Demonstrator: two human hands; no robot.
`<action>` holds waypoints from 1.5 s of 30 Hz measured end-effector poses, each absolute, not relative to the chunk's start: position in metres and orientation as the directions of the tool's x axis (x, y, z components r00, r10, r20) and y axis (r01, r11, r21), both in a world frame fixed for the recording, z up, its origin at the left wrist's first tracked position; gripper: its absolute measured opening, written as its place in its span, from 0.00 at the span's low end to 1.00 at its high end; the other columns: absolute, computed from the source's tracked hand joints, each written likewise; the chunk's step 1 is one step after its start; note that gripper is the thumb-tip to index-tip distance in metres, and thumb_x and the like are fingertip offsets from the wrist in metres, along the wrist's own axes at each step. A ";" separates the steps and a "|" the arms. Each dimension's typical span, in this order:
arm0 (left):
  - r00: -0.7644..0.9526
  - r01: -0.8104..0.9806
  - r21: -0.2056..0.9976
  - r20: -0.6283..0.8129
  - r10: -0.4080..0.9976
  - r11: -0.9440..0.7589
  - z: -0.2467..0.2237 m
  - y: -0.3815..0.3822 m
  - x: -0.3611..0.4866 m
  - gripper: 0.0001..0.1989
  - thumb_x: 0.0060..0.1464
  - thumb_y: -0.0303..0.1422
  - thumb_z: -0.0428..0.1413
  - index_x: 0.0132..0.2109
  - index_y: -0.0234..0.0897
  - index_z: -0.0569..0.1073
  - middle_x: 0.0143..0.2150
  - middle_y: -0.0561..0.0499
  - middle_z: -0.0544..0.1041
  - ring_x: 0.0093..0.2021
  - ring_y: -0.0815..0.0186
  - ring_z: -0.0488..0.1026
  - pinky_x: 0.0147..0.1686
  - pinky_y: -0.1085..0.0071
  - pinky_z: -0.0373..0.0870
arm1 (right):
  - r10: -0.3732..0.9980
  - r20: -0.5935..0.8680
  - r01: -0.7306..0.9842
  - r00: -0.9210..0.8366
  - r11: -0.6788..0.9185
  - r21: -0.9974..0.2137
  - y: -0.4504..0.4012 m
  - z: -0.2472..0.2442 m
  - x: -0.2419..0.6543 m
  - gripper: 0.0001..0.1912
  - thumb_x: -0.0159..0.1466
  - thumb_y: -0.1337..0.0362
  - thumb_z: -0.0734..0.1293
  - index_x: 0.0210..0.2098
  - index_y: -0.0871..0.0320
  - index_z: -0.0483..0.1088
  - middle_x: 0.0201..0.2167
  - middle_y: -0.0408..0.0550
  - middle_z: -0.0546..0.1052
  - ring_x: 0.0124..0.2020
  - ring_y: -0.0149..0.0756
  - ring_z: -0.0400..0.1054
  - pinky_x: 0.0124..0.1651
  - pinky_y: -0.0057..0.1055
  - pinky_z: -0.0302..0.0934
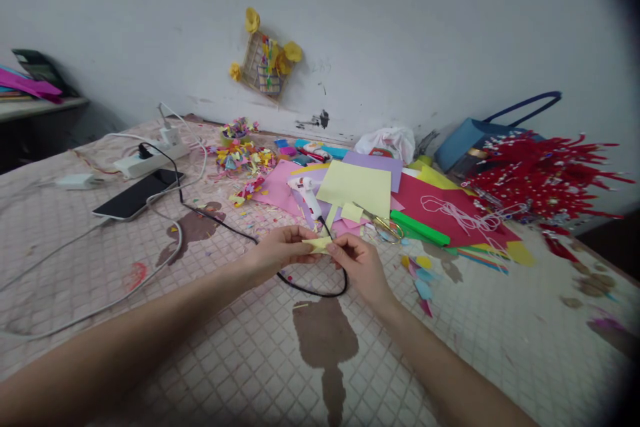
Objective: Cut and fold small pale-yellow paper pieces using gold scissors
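- Left hand (281,248): forearm enters from lower left; fingers are narrowed, pinching the left end of the paper (319,245).
- Right hand (361,265): forearm enters from lower right; thumb and fingers pinch the right end.
- Wall (410,47): carries faint, number-like writing, too small to read reliably.
- Paper: small, pale yellow; located between both hands, near the glue gun (308,199).

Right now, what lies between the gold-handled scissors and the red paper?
The bright green strip lies between the scissors and the red paper, as the head view shows.
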State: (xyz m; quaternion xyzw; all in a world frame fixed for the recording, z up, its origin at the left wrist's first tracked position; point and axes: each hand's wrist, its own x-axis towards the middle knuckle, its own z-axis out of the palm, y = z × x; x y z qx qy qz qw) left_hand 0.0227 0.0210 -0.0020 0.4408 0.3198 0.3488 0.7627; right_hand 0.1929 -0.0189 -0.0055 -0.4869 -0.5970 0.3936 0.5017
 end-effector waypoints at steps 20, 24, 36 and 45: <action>0.414 -0.269 0.959 0.032 0.910 0.089 -0.004 0.028 0.021 0.12 0.41 0.27 0.61 0.33 0.33 0.65 0.27 0.55 0.72 0.27 0.71 0.71 0.30 0.73 0.68 | 0.977 0.207 -0.083 -0.042 0.203 -0.976 -0.014 -0.010 0.194 0.10 0.57 0.67 0.63 0.38 0.52 0.58 0.25 0.38 0.67 0.24 0.28 0.61 0.25 0.24 0.59; 0.450 -0.204 0.978 0.053 0.891 0.045 -0.003 0.028 0.019 0.07 0.45 0.28 0.57 0.34 0.31 0.71 0.30 0.51 0.74 0.29 0.71 0.71 0.32 0.73 0.67 | 0.964 0.262 -0.005 -0.045 0.262 -0.965 -0.014 -0.010 0.195 0.05 0.57 0.66 0.63 0.34 0.54 0.62 0.28 0.40 0.66 0.25 0.28 0.61 0.25 0.24 0.60; 0.495 -0.039 0.959 0.262 0.829 -0.280 -0.002 0.024 0.020 0.12 0.43 0.24 0.57 0.39 0.32 0.73 0.36 0.46 0.75 0.36 0.65 0.72 0.36 0.71 0.67 | 0.956 0.293 0.104 -0.025 0.294 -0.950 -0.017 -0.006 0.197 0.06 0.57 0.69 0.60 0.33 0.57 0.68 0.26 0.41 0.69 0.24 0.28 0.63 0.28 0.26 0.57; 0.457 -0.113 0.981 0.192 0.869 -0.158 -0.003 0.021 0.022 0.07 0.46 0.32 0.59 0.30 0.31 0.73 0.27 0.51 0.73 0.28 0.71 0.67 0.29 0.75 0.63 | 0.951 0.308 0.132 0.002 0.305 -0.943 -0.019 -0.007 0.193 0.05 0.56 0.64 0.67 0.31 0.57 0.67 0.26 0.41 0.68 0.27 0.30 0.62 0.31 0.27 0.56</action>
